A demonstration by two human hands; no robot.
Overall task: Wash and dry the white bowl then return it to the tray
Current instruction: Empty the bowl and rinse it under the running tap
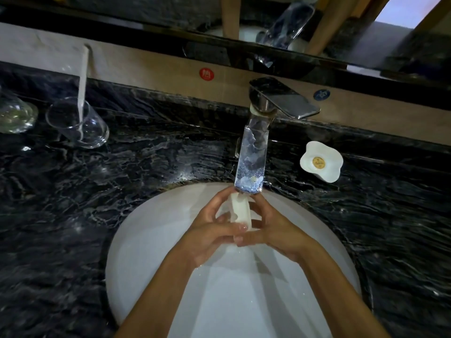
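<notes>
Under the faucet (251, 157) spout, over the white sink (146, 240), the left hand (214, 230) and right hand (271, 230) both clasp the small white bowl (241, 211), tilted on edge. The basin below lies open. Left of the faucet, a glass (78, 123) holds a white stick; right, a flower-shaped dish (321, 161) holds a gold disc.
</notes>
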